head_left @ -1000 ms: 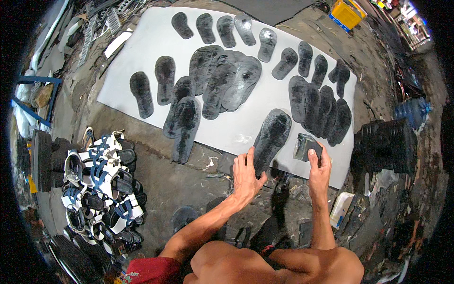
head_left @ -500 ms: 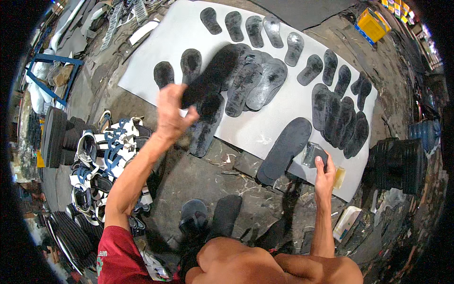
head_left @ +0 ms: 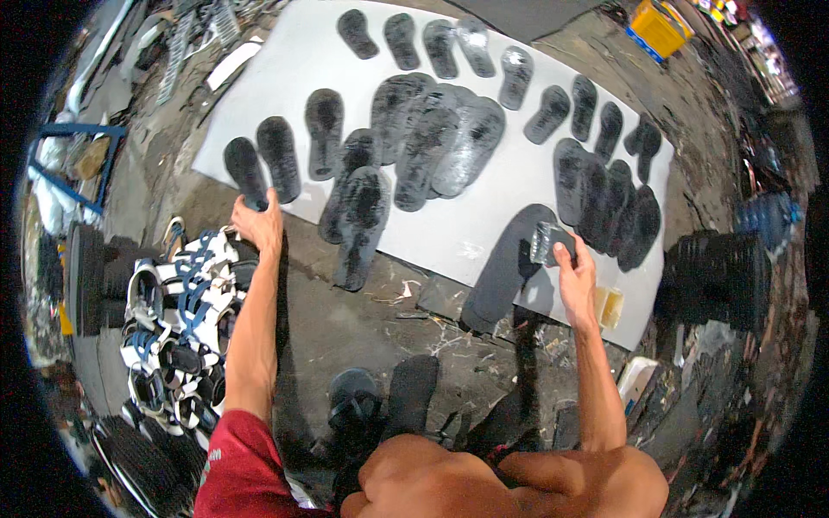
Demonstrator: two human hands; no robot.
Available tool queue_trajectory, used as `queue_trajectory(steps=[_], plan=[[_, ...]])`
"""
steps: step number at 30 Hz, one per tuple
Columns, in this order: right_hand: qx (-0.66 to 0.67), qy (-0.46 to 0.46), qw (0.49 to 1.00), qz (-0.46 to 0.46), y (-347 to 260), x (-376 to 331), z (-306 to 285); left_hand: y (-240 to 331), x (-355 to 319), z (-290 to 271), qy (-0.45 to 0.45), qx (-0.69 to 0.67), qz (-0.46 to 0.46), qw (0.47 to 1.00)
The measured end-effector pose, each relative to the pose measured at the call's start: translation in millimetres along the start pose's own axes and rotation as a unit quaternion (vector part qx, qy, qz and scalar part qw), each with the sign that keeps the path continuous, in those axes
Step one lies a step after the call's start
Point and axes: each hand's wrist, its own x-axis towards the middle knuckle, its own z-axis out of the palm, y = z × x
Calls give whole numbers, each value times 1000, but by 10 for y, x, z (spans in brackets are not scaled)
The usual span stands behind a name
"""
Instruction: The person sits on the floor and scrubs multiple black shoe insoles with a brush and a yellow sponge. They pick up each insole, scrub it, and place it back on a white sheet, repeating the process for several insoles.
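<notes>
Left hand (head_left: 262, 226), half-curled, grips a sole (head_left: 243, 166) by its near end at the board's (head_left: 285, 69) left corner, long axis pointing away, slightly left. Right hand (head_left: 577, 278) pinches a block (head_left: 543, 243) over the board's near side.

Left grip (head_left: 257, 209) holds a black sole (head_left: 243, 166) on the white sheet (head_left: 432, 233), right grip (head_left: 566, 250) a shiny block (head_left: 542, 243).

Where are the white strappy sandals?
In the head view, the white strappy sandals lie heaped at the left, beside the person's left forearm.
</notes>
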Motion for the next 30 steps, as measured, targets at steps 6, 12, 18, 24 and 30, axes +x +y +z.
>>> queue_trajectory(steps=[6,12,18,24,30], plan=[[-82,39,996,9,-4,184,-95,1436,-2140,-1308,-235,-289,194,907],[-213,116,968,-66,261,420,27,2123,-3514,-1717,-465,-198,290,813],[-213,82,973,-32,54,388,56,2101,-3622,-1535,-461,-212,235,829],[-288,113,946,-100,161,342,86,1965,-3610,-1702,-482,-237,233,811],[-324,15,923,-209,74,655,98,1810,-3614,-1777,-498,-198,274,799]])
